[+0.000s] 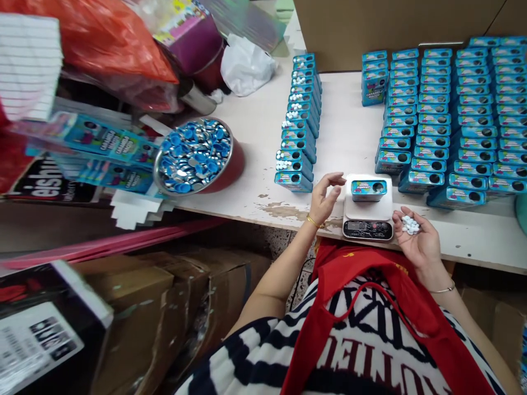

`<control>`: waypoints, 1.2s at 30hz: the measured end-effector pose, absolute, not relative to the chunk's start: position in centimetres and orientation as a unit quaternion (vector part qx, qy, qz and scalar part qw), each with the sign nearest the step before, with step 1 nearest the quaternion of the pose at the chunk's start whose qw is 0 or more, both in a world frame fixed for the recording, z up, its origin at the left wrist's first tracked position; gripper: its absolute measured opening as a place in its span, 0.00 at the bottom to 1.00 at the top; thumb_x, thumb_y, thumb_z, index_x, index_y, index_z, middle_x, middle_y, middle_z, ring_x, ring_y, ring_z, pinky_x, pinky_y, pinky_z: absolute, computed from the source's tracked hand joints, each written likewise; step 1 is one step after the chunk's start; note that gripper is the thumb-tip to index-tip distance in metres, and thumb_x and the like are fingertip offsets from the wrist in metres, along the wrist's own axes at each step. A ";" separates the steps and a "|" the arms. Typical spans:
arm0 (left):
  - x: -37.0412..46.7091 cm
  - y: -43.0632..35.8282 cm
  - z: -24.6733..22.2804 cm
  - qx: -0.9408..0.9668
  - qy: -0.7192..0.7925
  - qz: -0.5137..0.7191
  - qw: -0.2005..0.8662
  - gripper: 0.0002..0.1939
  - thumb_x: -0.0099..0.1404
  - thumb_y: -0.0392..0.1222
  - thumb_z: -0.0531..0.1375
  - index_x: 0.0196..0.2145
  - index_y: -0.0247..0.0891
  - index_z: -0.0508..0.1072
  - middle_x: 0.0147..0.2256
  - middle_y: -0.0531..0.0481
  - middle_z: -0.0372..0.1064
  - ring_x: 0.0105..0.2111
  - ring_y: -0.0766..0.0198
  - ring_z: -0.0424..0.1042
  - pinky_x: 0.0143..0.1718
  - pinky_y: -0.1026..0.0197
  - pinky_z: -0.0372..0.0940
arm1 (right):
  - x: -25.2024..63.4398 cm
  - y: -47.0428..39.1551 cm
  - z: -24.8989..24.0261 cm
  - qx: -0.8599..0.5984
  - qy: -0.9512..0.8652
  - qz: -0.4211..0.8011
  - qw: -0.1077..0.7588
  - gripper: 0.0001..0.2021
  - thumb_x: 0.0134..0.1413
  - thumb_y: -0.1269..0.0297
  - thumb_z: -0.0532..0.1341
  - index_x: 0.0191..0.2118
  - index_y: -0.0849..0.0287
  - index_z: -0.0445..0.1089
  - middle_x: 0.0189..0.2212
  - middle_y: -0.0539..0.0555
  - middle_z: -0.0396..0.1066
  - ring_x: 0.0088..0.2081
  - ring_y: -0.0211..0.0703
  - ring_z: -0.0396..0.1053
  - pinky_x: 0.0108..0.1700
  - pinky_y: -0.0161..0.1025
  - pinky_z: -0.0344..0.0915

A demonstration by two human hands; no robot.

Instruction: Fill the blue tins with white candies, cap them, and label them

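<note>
A blue candy tin [368, 190] stands on the white plate of a small digital scale [368, 213] at the table's front edge. To the left of the scale is my left hand [325, 200], its fingers apart and holding nothing. My right hand [424, 248], to the right of the scale, is palm up and cupped under a small heap of white candies [410, 224]. One row of blue tins [295, 179], most with white candies in or on their tops, runs back from near my left hand. The digits on the scale's display are too blurred to read.
Several rows of blue tins with dark round openings [432, 180] fill the table's right side. A reddish metal bowl [236, 167] of blue and silver caps [193, 156] stands left. Cardboard [382, 27] rises behind; bags and a purple bucket [197, 41] crowd the back left.
</note>
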State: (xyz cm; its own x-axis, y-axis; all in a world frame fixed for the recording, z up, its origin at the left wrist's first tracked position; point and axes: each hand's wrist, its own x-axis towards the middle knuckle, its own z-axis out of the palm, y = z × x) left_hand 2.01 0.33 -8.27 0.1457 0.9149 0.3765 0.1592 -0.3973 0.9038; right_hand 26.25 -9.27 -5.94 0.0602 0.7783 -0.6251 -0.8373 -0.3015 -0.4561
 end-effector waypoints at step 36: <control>8.4 -5.5 -2.5 0.902 0.300 0.251 0.182 0.12 0.72 0.40 0.48 0.45 0.35 0.69 0.41 0.44 0.69 0.39 0.64 0.70 0.38 0.62 0.69 | 23.4 -10.1 -2.6 -0.324 0.100 0.768 0.544 0.16 0.61 0.71 0.48 0.45 0.63 0.73 0.37 0.54 0.78 0.38 0.37 0.76 0.45 0.36 0.74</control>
